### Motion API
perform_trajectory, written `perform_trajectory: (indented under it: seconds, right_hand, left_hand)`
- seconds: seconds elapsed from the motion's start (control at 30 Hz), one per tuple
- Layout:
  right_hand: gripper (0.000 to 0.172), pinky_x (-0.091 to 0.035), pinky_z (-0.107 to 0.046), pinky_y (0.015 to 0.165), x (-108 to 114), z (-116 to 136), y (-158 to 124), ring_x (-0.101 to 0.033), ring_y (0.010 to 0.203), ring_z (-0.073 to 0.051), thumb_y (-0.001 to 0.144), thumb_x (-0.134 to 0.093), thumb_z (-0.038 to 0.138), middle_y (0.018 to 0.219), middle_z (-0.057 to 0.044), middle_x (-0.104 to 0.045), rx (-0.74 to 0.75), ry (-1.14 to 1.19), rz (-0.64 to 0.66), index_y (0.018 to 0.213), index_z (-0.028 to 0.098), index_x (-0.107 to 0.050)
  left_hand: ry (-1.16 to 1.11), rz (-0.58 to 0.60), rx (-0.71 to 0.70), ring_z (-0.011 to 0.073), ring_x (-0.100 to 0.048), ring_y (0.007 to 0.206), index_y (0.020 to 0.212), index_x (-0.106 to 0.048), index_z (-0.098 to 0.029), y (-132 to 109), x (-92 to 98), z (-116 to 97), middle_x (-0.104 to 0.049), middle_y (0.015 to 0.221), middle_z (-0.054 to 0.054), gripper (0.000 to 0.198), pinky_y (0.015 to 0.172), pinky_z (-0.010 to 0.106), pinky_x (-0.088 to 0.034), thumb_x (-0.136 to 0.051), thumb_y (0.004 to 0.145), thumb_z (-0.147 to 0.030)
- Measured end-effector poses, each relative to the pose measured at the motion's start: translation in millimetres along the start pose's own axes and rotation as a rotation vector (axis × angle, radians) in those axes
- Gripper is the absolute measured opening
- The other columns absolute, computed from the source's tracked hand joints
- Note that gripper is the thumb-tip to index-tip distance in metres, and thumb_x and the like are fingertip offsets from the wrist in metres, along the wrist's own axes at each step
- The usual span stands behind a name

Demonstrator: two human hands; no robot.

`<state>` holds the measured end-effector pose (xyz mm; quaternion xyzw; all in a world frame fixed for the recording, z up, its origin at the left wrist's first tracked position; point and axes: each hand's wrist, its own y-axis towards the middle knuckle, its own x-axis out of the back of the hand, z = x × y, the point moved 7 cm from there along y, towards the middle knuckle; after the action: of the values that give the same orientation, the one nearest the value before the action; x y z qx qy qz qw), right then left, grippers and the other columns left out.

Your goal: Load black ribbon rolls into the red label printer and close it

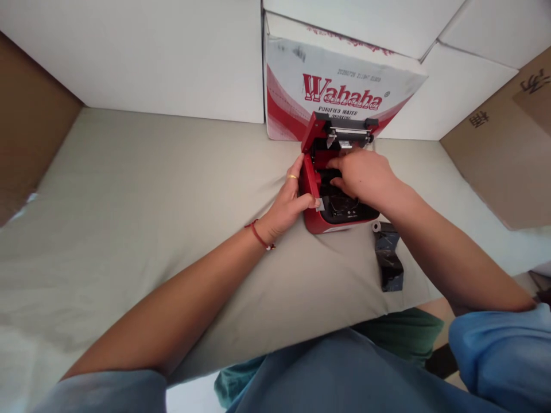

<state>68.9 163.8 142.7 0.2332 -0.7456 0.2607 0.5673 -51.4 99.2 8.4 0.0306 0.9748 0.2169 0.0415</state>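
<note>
A red printer (pixel 315 222) with a black interior stands on the cloth, its lid (pixel 313 131) raised and a roller bar visible beneath it. Along its left wall rests my left hand (pixel 289 202), thumb over the rim and fingers against the outer side, steadying it. My right hand (pixel 365 175) reaches inside from the right, with thumb and forefinger curled round something dark that I cannot make out; the other fingers are hidden. Just right of the printer's front corner lies a strip of shiny black film (pixel 391 264) with a small pale roll core (pixel 376 227) at its top end.
Behind the printer stands a white and red Wahaha water carton (pixel 344 74), with white boxes (pixel 172 51) beside it. Brown cardboard boxes (pixel 508 143) flank the right and left. A pale cloth (pixel 150 189) covers the surface up to my body.
</note>
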Motion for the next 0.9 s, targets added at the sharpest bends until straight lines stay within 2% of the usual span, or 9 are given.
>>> perform_trajectory:
  seconds: [0.1,0.2,0.33,0.4,0.53,0.67,0.73,0.8,0.9]
  right_hand:
    - [0.03,-0.06,-0.045,0.08,-2.1,0.0,7.1,-0.083,0.1,-0.039,0.095,-0.08,0.024,0.119,-0.018,-0.089,0.017,0.017,-0.043,0.123,0.023,-0.089]
    - [0.034,-0.063,-0.047,0.086,2.7,-0.8,-0.7,-0.084,0.104,-0.039,0.094,-0.081,0.021,0.12,-0.017,-0.09,0.061,0.137,-0.074,0.127,0.021,-0.088]
    - [0.029,-0.066,-0.044,0.095,20.0,-4.1,-50.1,-0.085,0.104,-0.029,0.11,-0.065,0.029,0.117,-0.008,-0.091,0.193,0.495,-0.229,0.128,0.024,-0.088]
    - [0.03,-0.067,-0.045,0.106,22.3,-3.9,-84.7,-0.085,0.117,-0.028,0.114,-0.062,0.033,0.129,-0.008,-0.09,0.299,0.612,-0.302,0.128,0.026,-0.088]
    - [0.036,-0.055,-0.052,0.132,2.7,0.5,-138.6,-0.073,0.15,-0.027,0.115,-0.064,0.029,0.159,-0.009,-0.078,0.44,0.592,-0.364,0.148,0.029,-0.079]
    - [0.047,-0.046,-0.056,0.14,-19.6,1.7,-156.0,-0.065,0.16,-0.026,0.116,-0.062,0.023,0.165,-0.011,-0.073,0.426,0.517,-0.421,0.162,0.028,-0.069]
    - [0.049,-0.045,-0.056,0.141,-25.9,1.9,-155.4,-0.064,0.161,-0.025,0.116,-0.061,0.023,0.167,-0.01,-0.071,0.405,0.516,-0.417,0.164,0.029,-0.067]
    - [0.048,-0.044,-0.055,0.142,-28.0,2.4,-153.6,-0.064,0.161,-0.025,0.116,-0.06,0.023,0.167,-0.01,-0.071,0.397,0.518,-0.426,0.163,0.03,-0.068]
    - [0.044,-0.045,-0.054,0.141,-27.0,2.7,-152.6,-0.065,0.16,-0.024,0.117,-0.059,0.026,0.164,-0.012,-0.074,0.412,0.531,-0.457,0.159,0.026,-0.072]
  left_hand:
    - [0.052,0.0,-0.003,0.0355,-0.03,0.18,0.185,-0.018,-0.044,0.5,0.4,-1.1,-0.034,0.191,0.002,0.107,0.148,0.058,-0.029,-0.077,0.096,-0.046]
    - [0.09,-0.02,-0.02,0.0339,-0.034,0.178,0.184,-0.019,-0.046,1.4,1.3,-3.3,-0.038,0.189,0.001,0.104,0.145,0.059,-0.035,-0.075,0.097,-0.042]
    - [0.157,-0.044,-0.065,0.0337,-0.038,0.175,0.184,-0.023,-0.045,1.9,1.4,-8.6,-0.043,0.186,0.002,0.103,0.143,0.059,-0.038,-0.076,0.096,-0.038]
    - [0.179,-0.057,-0.068,0.0342,-0.04,0.174,0.183,-0.025,-0.045,1.6,1.8,-10.8,-0.045,0.185,0.003,0.102,0.142,0.06,-0.038,-0.077,0.096,-0.039]
    - [0.177,-0.039,-0.043,0.0329,-0.04,0.175,0.184,-0.023,-0.044,0.0,0.8,-11.1,-0.043,0.186,0.003,0.097,0.143,0.058,-0.038,-0.074,0.101,-0.05]
    - [0.254,-0.057,-0.052,0.0317,-0.035,0.178,0.184,-0.022,-0.042,-3.9,4.2,-13.8,-0.035,0.19,0.006,0.094,0.145,0.054,-0.035,-0.068,0.106,-0.066]
    - [0.356,-0.092,-0.076,0.0314,-0.029,0.181,0.184,-0.021,-0.041,-7.3,7.2,-24.6,-0.029,0.192,0.007,0.092,0.146,0.052,-0.033,-0.063,0.108,-0.071]
    - [0.484,-0.152,-0.14,0.034,-0.028,0.181,0.183,-0.023,-0.037,-12.4,7.7,-47.4,-0.028,0.192,0.011,0.089,0.146,0.054,-0.032,-0.061,0.11,-0.07]
    - [0.7,-0.255,-0.354,0.037,-0.051,0.166,0.176,-0.042,-0.032,-24.9,-5.7,-98.8,-0.053,0.175,0.015,0.069,0.139,0.06,-0.041,-0.062,0.112,-0.047]
